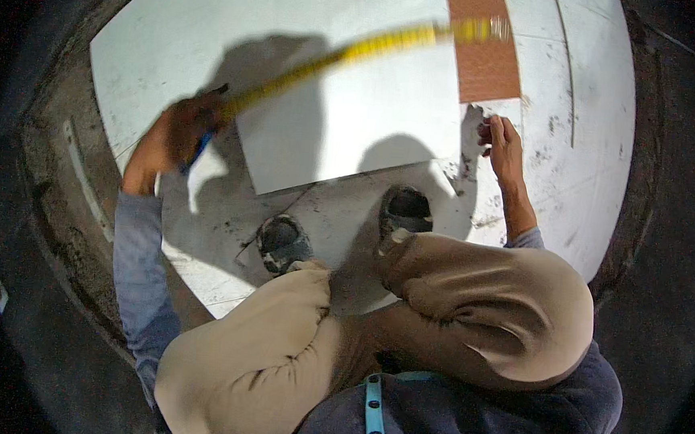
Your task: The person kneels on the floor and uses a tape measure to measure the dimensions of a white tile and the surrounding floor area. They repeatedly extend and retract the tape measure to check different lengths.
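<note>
My left hand point(177, 136) is closed round a tape measure, mostly hidden in my grip; a bit of blue shows below the fingers. Its yellow blade point(359, 50) stretches up and to the right, above a large white panel point(388, 99). The blade's far end is blurred and crosses over a reddish-brown strip point(487, 69). Just below that strip is my right hand point(502, 139), its fingers loosely bent and apart, with nothing seen in them. Whether its fingertips touch the surface, I cannot tell.
My dark shoes point(284, 241) stand at the panel's near edge, below my bent knees. A thin dark rod or line point(565, 71) runs along the white surface at right. A pale narrow strip point(86, 178) lies on the dark ground at left.
</note>
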`<state>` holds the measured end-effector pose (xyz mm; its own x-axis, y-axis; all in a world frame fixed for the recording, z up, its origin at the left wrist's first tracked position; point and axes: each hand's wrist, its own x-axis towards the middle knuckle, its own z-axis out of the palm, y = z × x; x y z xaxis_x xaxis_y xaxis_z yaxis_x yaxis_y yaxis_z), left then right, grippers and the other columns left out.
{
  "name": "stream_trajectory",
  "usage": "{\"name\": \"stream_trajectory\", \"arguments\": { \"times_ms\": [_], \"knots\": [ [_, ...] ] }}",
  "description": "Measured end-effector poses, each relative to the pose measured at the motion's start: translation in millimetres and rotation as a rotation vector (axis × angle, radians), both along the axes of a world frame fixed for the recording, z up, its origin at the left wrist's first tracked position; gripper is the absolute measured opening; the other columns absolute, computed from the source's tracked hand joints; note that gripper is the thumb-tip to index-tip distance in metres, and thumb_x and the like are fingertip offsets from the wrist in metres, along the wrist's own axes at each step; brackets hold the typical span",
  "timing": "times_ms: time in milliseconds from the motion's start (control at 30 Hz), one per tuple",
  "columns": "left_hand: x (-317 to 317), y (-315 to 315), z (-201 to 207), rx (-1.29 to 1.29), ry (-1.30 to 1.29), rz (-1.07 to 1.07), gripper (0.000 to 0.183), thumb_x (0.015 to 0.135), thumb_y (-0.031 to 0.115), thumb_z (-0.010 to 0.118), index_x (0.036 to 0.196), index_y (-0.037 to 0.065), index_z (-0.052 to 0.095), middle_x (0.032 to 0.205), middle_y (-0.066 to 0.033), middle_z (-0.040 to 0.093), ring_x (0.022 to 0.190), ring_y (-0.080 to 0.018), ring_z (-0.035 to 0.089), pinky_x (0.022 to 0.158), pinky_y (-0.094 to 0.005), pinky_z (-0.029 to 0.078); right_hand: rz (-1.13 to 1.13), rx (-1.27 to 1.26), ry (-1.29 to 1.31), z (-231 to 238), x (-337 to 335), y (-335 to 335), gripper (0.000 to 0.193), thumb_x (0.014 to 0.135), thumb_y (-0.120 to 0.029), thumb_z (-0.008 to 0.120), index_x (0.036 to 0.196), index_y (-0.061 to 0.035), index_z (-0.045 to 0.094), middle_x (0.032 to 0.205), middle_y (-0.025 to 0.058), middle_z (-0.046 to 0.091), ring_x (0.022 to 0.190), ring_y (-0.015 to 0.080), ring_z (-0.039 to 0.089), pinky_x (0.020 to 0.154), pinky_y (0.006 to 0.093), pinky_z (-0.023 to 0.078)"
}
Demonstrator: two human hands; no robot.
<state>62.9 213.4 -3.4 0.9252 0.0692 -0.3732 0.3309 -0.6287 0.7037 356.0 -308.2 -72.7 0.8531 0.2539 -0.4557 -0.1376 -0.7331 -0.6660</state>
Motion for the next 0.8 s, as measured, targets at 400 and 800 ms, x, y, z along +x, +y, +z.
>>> {"name": "stream_trajectory", "arguments": {
  "times_ms": [400,800],
  "knots": [
    [-27,-100,-2,-0.129,0.215,-0.042,0.025,0.105,0.019,0.054,0.107,-0.001,0.068,0.096,-0.0218,0.072,0.089,-0.0403,0.070,0.081,-0.0479,0.054,-0.359,0.466,0.634,31,-32,5,0.060,0.112,-0.056,0.040,0.115,-0.0011,0.063,0.092,0.0108,0.074,0.075,0.0152,0.070,0.064,0.0260,0.060],
    [-35,-170,-3,-0.576,0.012,0.555,0.024,0.112,0.019,0.049,0.111,0.003,0.067,0.097,-0.0089,0.072,0.092,-0.0212,0.070,0.089,-0.0347,0.055,0.621,0.349,0.572,67,-82,131,0.098,0.093,-0.077,0.060,0.158,-0.0054,0.043,0.150,0.0149,0.055,0.141,0.0297,0.051,0.115,0.0500,0.046]
  ]
}}
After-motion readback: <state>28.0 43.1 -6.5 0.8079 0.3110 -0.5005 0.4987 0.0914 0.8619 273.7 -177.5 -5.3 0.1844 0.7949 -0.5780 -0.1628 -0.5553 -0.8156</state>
